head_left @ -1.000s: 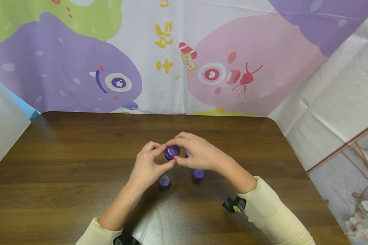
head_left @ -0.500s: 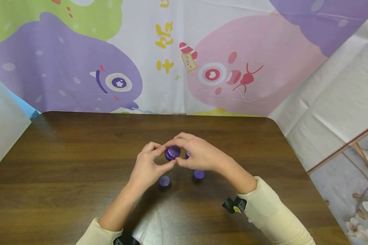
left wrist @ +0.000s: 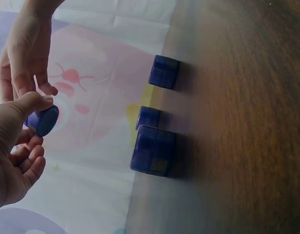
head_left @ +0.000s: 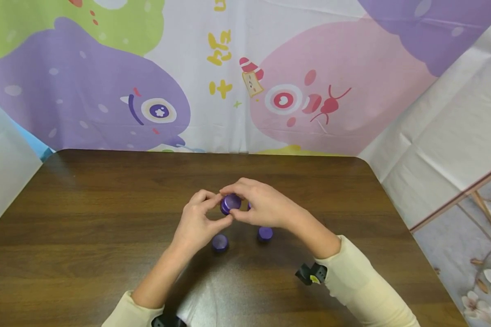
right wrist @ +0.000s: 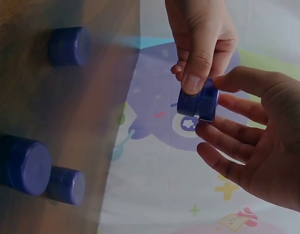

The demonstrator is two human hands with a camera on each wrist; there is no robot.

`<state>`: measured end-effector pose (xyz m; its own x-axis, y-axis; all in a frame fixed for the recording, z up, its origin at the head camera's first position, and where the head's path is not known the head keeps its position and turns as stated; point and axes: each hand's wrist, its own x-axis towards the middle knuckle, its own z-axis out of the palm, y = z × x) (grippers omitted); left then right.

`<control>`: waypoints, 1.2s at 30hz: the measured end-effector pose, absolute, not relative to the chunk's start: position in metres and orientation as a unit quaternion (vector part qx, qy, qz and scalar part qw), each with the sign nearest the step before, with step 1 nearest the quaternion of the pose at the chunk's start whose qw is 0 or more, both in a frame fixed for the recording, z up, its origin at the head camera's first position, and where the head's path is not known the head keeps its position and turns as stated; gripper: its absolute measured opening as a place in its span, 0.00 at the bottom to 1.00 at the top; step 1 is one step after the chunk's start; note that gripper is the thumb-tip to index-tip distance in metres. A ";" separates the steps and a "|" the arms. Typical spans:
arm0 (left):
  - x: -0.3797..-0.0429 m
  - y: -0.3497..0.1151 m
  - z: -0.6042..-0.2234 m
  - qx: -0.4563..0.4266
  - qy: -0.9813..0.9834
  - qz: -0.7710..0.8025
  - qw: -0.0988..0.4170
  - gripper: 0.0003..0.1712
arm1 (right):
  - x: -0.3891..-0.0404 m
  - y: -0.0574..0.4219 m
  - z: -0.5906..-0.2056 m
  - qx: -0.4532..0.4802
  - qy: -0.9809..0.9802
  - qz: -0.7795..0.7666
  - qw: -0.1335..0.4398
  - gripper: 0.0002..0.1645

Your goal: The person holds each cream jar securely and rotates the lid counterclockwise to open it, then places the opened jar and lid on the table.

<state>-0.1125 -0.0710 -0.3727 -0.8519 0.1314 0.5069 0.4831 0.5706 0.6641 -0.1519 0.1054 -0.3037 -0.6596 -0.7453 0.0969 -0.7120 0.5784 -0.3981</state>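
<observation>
Above the middle of the table, both hands hold one small purple round jar [head_left: 231,203]. In the right wrist view, my left hand [right wrist: 203,41] pinches the jar's body, thumb pressed on its side. My right hand [head_left: 266,204] grips the lid [right wrist: 209,105] at the other end between thumb and fingertips. A gap line shows between lid and body, and the lid sits a little offset. The left hand [head_left: 194,222] comes in from the lower left, its thumb tip close to the right thumb.
Three more purple jars stand on the brown wooden table [head_left: 106,218]: a near left jar [head_left: 220,243], a near right jar [head_left: 265,234], and one jar [head_left: 250,205] mostly hidden behind the right hand. A cartoon-printed cloth [head_left: 212,118] hangs behind the table's far edge.
My right thumb and fingers have shifted slightly leftward around the lid. The left hand and the jars on the table stay where they were.
</observation>
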 end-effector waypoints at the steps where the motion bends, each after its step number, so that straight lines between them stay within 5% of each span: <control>1: -0.112 -0.071 -0.373 -0.177 -0.863 -0.427 0.204 0.25 | -0.152 0.105 -0.303 -0.412 0.886 -0.207 0.042 0.27; 6: -0.112 -0.071 -0.372 -0.173 -0.867 -0.423 0.198 0.26 | -0.151 0.105 -0.303 -0.384 0.901 -0.196 0.043 0.30; 15: -0.112 -0.070 -0.372 -0.175 -0.871 -0.413 0.199 0.24 | -0.151 0.104 -0.301 -0.367 0.911 -0.181 0.047 0.20; 36: -0.116 -0.075 -0.376 -0.163 -0.873 -0.423 0.181 0.20 | -0.155 0.109 -0.307 -0.360 0.894 -0.253 0.081 0.24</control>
